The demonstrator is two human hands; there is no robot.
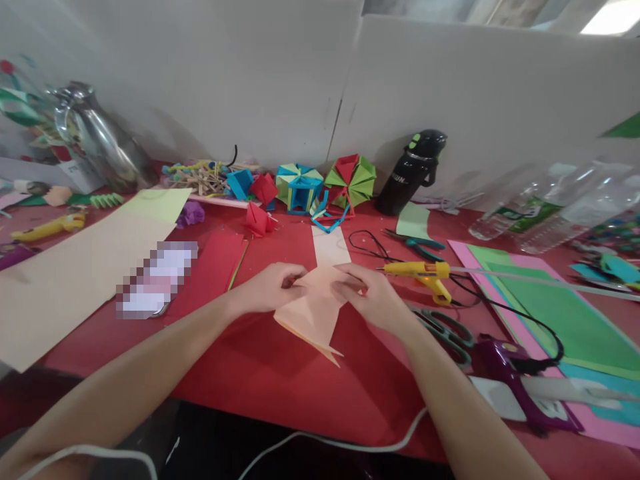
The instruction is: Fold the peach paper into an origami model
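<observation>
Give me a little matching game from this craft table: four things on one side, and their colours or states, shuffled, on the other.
Things
1. Folded paper
2. Flask
3. Metal jug
4. Glue gun nearest the right hand

Colours and states
A. Shiny silver, standing toward the left
B. Yellow, lying on the red tabletop
C. Pale peach, held by the left hand and right hand
D. Black, standing near the wall

Pairs: 1-C, 2-D, 3-A, 4-B

At nine o'clock, the phone screen is pixelated; toward four, a pink sheet is cut off; the folded paper is partly covered by fingers.
</observation>
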